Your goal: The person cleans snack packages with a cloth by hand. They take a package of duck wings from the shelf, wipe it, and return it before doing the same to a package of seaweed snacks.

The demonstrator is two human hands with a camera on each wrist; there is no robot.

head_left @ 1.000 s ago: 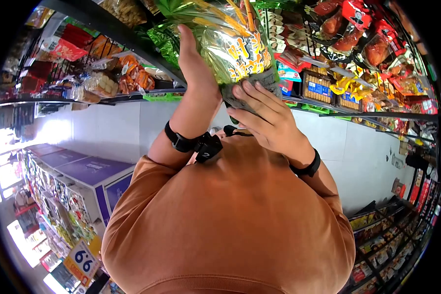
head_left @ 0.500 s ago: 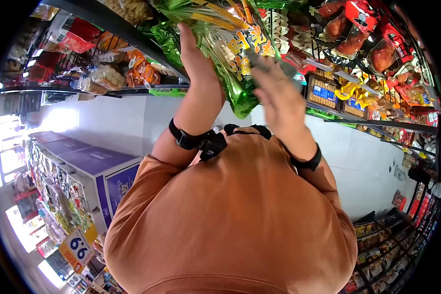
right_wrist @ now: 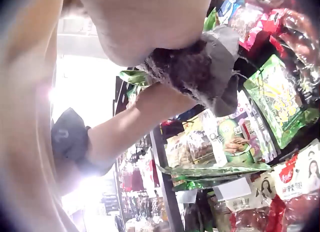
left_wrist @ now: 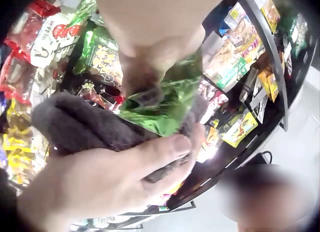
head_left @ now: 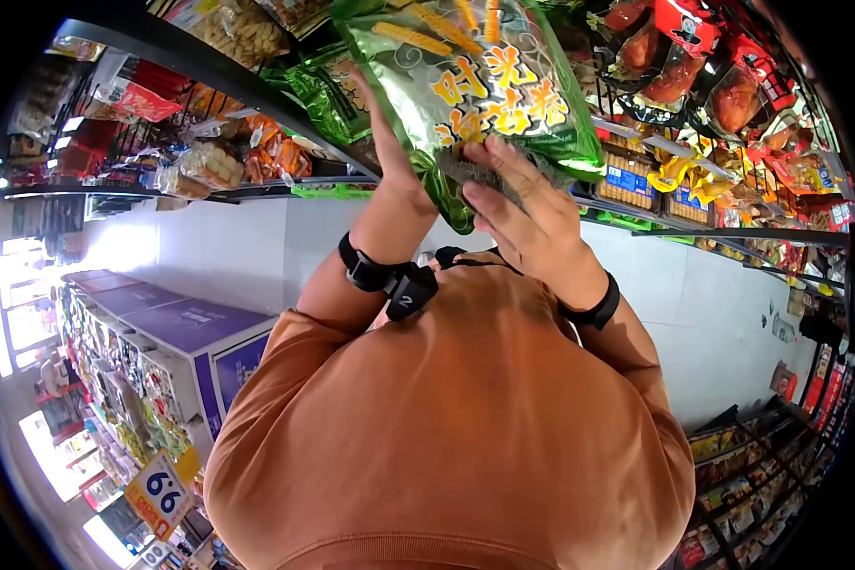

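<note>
A green and clear snack packet (head_left: 484,85) with orange lettering is held up at the top of the head view. Its left edge is in my left hand (head_left: 394,157), thumb side showing and the other fingers hidden behind it. Below the lettering, my right hand (head_left: 537,223) holds a dark grey cloth (head_left: 465,173) against the packet's lower part. In the left wrist view, the fingers of my right hand (left_wrist: 115,177) curl round the cloth (left_wrist: 80,124), beside the green packet end (left_wrist: 160,111). The right wrist view shows the cloth (right_wrist: 195,71) bunched under my right hand (right_wrist: 150,21).
Shelves of packaged snacks span the top, with orange packs (head_left: 275,152) at left and boxed rolls (head_left: 627,180) at right. A black shelf edge (head_left: 247,81) runs beside my left hand. A purple and white display case (head_left: 185,323) stands on the left.
The packet has turned so its printed front lies flatter and reaches further right. My right hand with the cloth swung right, then came back to the packet's lower part.
</note>
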